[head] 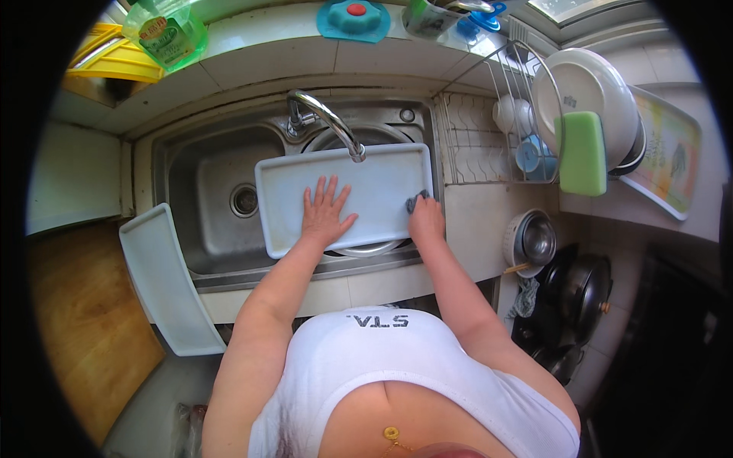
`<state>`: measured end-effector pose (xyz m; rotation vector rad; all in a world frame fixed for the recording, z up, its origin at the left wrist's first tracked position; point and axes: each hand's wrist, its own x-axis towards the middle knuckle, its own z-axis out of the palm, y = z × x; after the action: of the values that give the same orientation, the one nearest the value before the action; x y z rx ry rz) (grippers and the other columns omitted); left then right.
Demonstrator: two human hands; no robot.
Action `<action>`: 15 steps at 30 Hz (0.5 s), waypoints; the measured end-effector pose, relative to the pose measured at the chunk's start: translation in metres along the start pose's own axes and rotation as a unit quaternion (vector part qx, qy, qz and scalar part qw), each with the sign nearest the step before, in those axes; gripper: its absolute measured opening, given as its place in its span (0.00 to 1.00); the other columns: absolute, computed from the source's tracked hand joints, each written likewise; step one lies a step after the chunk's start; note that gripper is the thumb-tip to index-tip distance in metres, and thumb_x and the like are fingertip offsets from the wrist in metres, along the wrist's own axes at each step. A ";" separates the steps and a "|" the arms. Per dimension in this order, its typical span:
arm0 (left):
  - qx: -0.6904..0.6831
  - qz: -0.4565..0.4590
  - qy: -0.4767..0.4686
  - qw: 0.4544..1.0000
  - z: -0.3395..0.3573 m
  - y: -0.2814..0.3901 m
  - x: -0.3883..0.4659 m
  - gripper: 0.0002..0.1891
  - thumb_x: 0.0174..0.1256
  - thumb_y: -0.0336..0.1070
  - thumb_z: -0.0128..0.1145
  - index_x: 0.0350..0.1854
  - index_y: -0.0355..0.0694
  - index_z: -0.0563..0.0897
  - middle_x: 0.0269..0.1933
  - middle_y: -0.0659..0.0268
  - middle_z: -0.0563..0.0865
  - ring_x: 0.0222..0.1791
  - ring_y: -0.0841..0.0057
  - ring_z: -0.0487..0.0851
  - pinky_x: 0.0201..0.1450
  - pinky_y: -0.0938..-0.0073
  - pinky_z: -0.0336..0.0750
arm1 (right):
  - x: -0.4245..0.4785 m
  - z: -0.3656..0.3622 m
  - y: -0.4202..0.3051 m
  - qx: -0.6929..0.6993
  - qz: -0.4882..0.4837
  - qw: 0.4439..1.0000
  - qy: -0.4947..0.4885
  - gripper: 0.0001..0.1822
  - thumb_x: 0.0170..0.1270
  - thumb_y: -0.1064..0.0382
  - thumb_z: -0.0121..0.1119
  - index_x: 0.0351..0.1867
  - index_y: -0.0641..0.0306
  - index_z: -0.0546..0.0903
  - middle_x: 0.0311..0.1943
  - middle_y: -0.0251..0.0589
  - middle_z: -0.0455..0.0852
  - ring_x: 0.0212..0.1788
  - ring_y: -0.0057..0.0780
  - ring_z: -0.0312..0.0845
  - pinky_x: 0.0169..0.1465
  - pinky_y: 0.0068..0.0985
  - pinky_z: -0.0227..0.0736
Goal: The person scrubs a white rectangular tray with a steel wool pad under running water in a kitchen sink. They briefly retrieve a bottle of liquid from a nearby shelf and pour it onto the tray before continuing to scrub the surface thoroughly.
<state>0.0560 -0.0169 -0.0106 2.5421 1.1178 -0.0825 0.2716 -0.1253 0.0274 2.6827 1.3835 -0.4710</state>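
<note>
A shallow white rectangular tray [378,177] lies across the right side of a stainless steel double sink [217,172], over a round metal basin [372,135]. My left hand [325,213] rests flat on the tray's left half, fingers spread and holding nothing. At the tray's right edge, my right hand [426,217] is closed on a dark grey scrubber or cloth [417,201], partly hidden by the fingers. The chrome faucet [329,114] arches over the tray's back edge; no running water shows. A second white tray [169,280] stands at the sink's left front corner.
Right of the sink is a wire dish rack [472,137] with bowls, a white plate [584,86] and a green sponge [583,153]. Nested bowls and a colander [529,240] sit nearer. A green bottle [166,43] and teal dish [354,20] stand on the back ledge.
</note>
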 end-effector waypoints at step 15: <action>0.000 0.003 -0.004 1.000 0.000 0.001 0.001 0.36 0.62 0.62 0.51 0.72 0.59 0.60 0.77 0.64 0.48 0.77 0.62 0.39 0.73 0.46 0.34 | 0.054 -0.015 -0.012 0.043 -0.004 0.998 0.053 0.16 0.59 0.67 0.55 0.50 0.64 0.79 0.47 0.48 0.79 0.51 0.49 0.73 0.53 0.41 0.73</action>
<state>0.0578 -0.0169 -0.0102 2.5431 1.1078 -0.0918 0.2952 -0.0726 0.0257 2.8104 1.4323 -0.4041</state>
